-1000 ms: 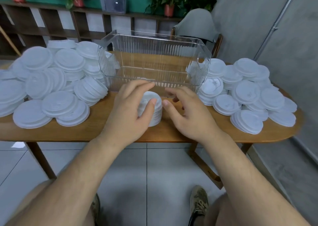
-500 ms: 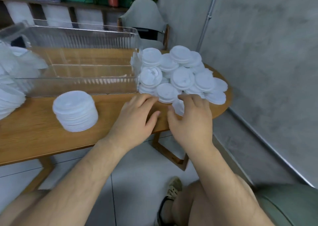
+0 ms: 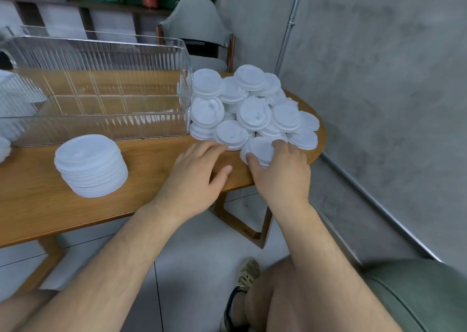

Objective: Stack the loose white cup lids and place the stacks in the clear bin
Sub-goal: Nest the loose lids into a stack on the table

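My right hand [image 3: 280, 177] has left the finished stack of white plastic cup lids [image 3: 91, 165] and now grips a few loose white lids [image 3: 261, 148]. My left hand [image 3: 197, 180] rests open alongside. The clear ribbed bin [image 3: 101, 127] beyond looks unfilled yet.

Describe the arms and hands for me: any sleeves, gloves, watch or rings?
No sleeves show: the left arm and right arm are bare all the way to the frame edge. The left hand and right hand wear no gloves, and no ring, watch or band shows on either.
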### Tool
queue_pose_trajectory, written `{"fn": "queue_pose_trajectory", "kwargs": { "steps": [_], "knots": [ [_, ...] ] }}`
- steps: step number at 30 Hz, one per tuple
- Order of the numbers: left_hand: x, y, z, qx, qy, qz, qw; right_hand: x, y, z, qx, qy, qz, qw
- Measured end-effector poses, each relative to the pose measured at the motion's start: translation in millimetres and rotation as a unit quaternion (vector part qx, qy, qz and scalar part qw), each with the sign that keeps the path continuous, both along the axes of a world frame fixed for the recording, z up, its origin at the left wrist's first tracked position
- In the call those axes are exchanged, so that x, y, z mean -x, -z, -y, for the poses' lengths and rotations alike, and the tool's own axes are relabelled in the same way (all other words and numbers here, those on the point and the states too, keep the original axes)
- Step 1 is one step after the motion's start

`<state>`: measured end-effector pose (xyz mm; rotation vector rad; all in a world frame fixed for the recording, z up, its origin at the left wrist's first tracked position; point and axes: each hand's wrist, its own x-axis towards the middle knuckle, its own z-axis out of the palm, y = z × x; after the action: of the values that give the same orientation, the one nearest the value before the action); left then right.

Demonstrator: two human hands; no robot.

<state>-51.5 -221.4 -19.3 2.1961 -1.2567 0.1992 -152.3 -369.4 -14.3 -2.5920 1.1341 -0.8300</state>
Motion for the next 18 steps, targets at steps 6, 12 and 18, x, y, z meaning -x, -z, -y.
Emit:
{"fn": "queue_pose_trajectory", "kwargs": {
  "steps": [6,12,18],
  "knots": [
    [2,-7,-19,0.03,-0.006,-0.01,0.999,1,-12,-9,0.041,-0.027,0.101,0.994],
    [-1,-24,-55,0.083,-0.036,0.022,0.996,-22,-21,-46,-0.002,-0.212,0.167,0.963],
    [-10,-41,-108,0.118,-0.101,0.076,0.985,-54,-31,-91,-0.054,-0.347,0.188,0.917]
  ]
}}
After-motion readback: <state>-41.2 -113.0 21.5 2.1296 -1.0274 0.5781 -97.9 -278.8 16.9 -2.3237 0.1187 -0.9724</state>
